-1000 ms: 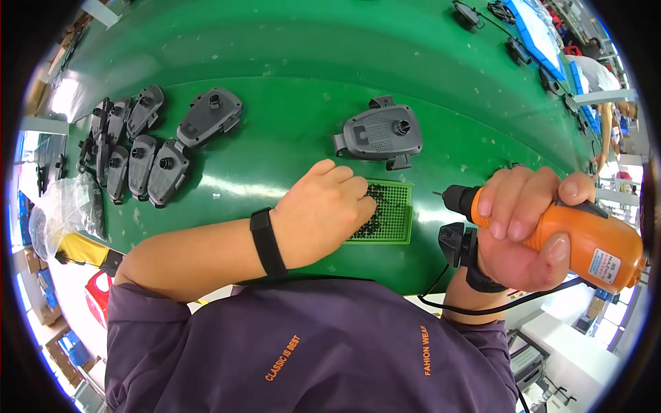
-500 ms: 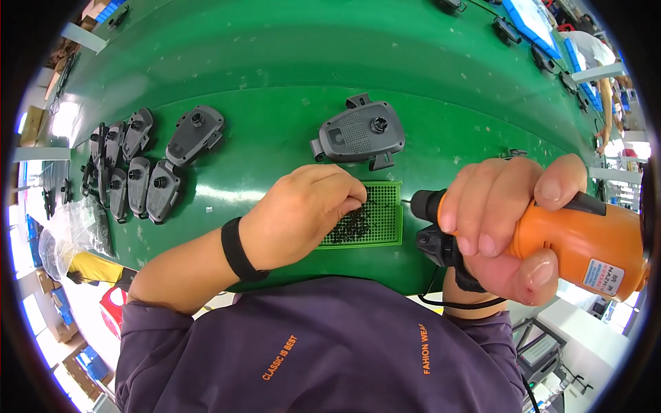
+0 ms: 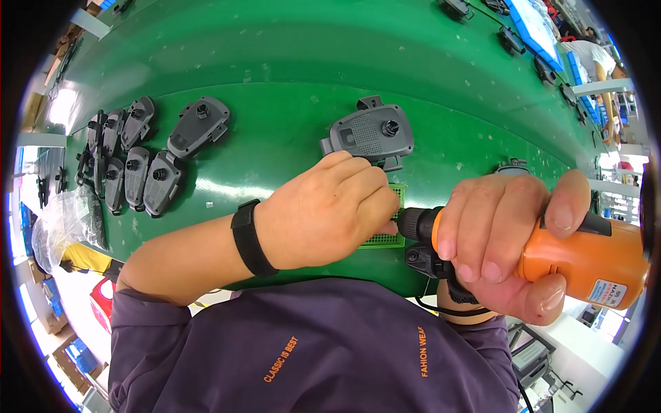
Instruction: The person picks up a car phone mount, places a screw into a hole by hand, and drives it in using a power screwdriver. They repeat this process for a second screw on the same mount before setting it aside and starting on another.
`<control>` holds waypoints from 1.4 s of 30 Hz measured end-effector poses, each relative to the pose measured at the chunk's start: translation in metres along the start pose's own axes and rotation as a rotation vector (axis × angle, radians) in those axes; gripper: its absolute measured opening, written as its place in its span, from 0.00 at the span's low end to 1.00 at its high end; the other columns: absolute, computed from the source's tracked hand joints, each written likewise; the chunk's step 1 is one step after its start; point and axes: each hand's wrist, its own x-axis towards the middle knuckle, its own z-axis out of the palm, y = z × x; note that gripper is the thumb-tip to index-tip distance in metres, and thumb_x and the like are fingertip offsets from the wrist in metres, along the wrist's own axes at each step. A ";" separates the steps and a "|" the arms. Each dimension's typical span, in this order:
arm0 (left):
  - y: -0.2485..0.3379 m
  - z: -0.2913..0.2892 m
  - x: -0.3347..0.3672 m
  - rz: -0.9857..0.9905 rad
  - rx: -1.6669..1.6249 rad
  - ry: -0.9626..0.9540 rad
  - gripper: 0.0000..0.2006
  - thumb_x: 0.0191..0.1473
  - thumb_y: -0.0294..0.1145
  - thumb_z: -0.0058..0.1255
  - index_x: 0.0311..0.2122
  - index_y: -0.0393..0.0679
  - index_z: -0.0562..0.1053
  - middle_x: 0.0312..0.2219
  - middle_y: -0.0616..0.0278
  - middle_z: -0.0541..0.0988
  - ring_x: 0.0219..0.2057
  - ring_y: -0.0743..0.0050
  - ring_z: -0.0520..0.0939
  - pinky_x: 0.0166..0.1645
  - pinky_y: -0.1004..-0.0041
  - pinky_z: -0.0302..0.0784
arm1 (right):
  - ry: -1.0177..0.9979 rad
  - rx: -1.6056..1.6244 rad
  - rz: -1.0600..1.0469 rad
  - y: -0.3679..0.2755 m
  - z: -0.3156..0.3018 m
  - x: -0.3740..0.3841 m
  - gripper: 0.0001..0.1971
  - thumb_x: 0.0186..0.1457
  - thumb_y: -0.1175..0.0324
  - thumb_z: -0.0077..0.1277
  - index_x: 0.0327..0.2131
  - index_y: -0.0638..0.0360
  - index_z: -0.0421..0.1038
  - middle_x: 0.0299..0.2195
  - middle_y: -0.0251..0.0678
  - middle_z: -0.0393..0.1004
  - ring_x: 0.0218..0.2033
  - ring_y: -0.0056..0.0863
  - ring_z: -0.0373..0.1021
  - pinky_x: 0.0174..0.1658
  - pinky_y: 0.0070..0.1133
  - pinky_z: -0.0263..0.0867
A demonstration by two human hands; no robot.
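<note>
My right hand point(image 3: 492, 227) is wrapped round an orange electric screwdriver point(image 3: 585, 256), held sideways with its black nose pointing left. My left hand point(image 3: 327, 206) is closed in a pinch right at that nose. Whatever sits between its fingertips is hidden, and so is the driver's bit. Under the left hand lies a green perforated tray point(image 3: 385, 241), mostly covered now. Just beyond it on the green table, a grey plastic housing point(image 3: 365, 140) with a black round knob and side clips lies flat.
Several similar grey housings point(image 3: 160, 182) are grouped at the left, with one point(image 3: 200, 127) slightly apart. A clear plastic bag point(image 3: 65, 224) hangs at the table's left edge. Blue trays point(image 3: 533, 31) and black parts line the far right, where another person point(image 3: 592, 55) is at work.
My left hand has moved right from the tray, where it was at small black screws, to the screwdriver's nose. The driver has stayed nearly in place. The view has shifted slightly.
</note>
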 end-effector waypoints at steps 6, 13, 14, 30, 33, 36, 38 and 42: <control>0.000 -0.001 0.004 0.040 0.001 -0.029 0.14 0.47 0.35 0.62 0.35 0.39 0.72 0.29 0.59 0.73 0.33 0.60 0.77 0.41 0.64 0.73 | -0.011 0.013 -0.039 -0.004 0.000 0.002 0.21 0.62 0.55 0.57 0.49 0.50 0.58 0.24 0.26 0.72 0.21 0.21 0.70 0.31 0.24 0.71; 0.002 -0.005 0.011 0.018 -0.071 -0.076 0.13 0.45 0.29 0.61 0.36 0.37 0.73 0.31 0.57 0.75 0.34 0.58 0.78 0.41 0.63 0.74 | -0.020 -0.032 -0.023 -0.008 -0.003 0.001 0.22 0.62 0.55 0.57 0.51 0.50 0.59 0.25 0.27 0.72 0.22 0.21 0.70 0.30 0.23 0.71; 0.000 -0.007 0.013 0.023 -0.059 -0.071 0.12 0.47 0.30 0.60 0.36 0.38 0.72 0.30 0.58 0.74 0.34 0.59 0.78 0.41 0.64 0.74 | -0.016 -0.040 -0.021 -0.009 -0.005 0.001 0.22 0.62 0.55 0.57 0.51 0.50 0.59 0.25 0.27 0.72 0.22 0.21 0.70 0.30 0.23 0.71; -0.017 0.003 0.021 0.015 -0.213 0.072 0.13 0.45 0.31 0.66 0.32 0.41 0.73 0.28 0.60 0.76 0.31 0.59 0.79 0.38 0.64 0.75 | -0.016 0.028 -0.090 -0.010 -0.021 0.006 0.22 0.61 0.55 0.58 0.54 0.49 0.63 0.24 0.24 0.72 0.22 0.18 0.69 0.30 0.21 0.71; -0.016 0.004 0.014 0.002 -0.168 0.043 0.14 0.41 0.28 0.68 0.32 0.40 0.74 0.28 0.59 0.78 0.31 0.56 0.80 0.37 0.63 0.75 | -0.012 -0.007 -0.092 -0.011 -0.016 0.005 0.22 0.61 0.55 0.57 0.54 0.49 0.63 0.24 0.25 0.72 0.22 0.19 0.70 0.30 0.21 0.71; -0.018 0.005 0.012 0.036 -0.153 0.084 0.13 0.46 0.33 0.65 0.33 0.41 0.73 0.28 0.61 0.75 0.31 0.62 0.79 0.39 0.65 0.74 | -0.015 0.012 -0.087 -0.006 -0.012 0.005 0.22 0.61 0.55 0.57 0.53 0.49 0.62 0.24 0.25 0.72 0.22 0.20 0.70 0.30 0.21 0.71; -0.017 0.006 0.012 0.053 -0.148 0.099 0.13 0.46 0.33 0.65 0.33 0.40 0.73 0.28 0.61 0.75 0.31 0.62 0.79 0.38 0.65 0.74 | -0.017 0.018 -0.083 -0.006 -0.011 0.006 0.22 0.61 0.55 0.58 0.53 0.50 0.61 0.24 0.25 0.72 0.22 0.20 0.70 0.30 0.21 0.71; -0.015 0.008 0.012 0.108 -0.094 0.130 0.12 0.47 0.32 0.63 0.34 0.40 0.73 0.29 0.61 0.75 0.31 0.62 0.78 0.38 0.65 0.74 | -0.027 0.009 -0.066 -0.009 -0.009 0.006 0.22 0.61 0.56 0.58 0.52 0.50 0.60 0.24 0.26 0.72 0.22 0.21 0.70 0.30 0.22 0.71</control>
